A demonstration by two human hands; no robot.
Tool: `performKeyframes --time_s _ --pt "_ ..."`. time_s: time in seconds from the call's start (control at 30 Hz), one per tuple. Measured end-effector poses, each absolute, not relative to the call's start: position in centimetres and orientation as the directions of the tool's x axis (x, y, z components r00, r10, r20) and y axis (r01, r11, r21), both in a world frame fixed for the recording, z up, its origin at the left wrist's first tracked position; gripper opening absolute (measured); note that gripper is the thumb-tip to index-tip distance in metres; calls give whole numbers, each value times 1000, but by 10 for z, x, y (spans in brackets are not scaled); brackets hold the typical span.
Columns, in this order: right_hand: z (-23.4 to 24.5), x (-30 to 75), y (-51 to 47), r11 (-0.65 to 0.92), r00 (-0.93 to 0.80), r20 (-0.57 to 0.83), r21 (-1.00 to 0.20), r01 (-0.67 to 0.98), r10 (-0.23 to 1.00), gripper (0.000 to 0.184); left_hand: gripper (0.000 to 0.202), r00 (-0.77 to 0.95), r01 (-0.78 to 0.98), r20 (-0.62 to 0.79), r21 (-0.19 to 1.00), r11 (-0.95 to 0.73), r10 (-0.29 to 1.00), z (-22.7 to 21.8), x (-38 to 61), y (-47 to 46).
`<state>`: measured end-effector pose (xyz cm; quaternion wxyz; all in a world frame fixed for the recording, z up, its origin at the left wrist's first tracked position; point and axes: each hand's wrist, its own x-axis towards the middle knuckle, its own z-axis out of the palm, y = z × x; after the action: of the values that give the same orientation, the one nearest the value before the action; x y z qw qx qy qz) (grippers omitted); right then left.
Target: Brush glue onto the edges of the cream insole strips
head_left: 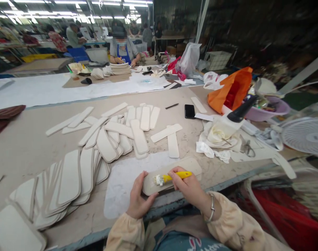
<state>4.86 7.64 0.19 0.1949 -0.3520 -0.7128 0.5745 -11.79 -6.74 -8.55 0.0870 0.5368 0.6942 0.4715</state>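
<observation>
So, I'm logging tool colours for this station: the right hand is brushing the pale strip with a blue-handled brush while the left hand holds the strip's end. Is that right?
Not quite: the brush handle is yellow, not blue, as the head view shows. The rest stands: the right hand holds it over the pale strip, and the left hand steadies the strip's near end.

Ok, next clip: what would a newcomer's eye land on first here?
Probably the yellow-handled brush in the right hand, its white bristles on a pale flat piece that the left hand steadies at the table's near edge. Next, the overlapping fan of similar pale pieces spread across the table to the left, and the bright orange bag far right.
</observation>
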Motion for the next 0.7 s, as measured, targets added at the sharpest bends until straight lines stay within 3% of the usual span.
performKeyframes --time_s 0.2,0.37,0.53,0.63,0.7 --pt "7 98 115 189 -488 -79 -859 477 869 30 78 -397 697 404 717 -16 825 -84 -118 -67" --pt "16 139 137 333 -396 84 -712 618 914 31 76 -397 704 394 710 0 829 -83 -119 -66" --pt "17 145 118 643 -532 362 -461 612 766 21 77 -394 702 403 712 -12 826 -85 -118 -66" --pt "12 129 91 779 -712 316 -242 578 627 19 79 -392 700 408 714 -21 824 -86 -118 -66" --pt "11 114 70 839 -806 236 -175 515 543 21 80 -396 698 413 715 -24 820 -86 -118 -66"
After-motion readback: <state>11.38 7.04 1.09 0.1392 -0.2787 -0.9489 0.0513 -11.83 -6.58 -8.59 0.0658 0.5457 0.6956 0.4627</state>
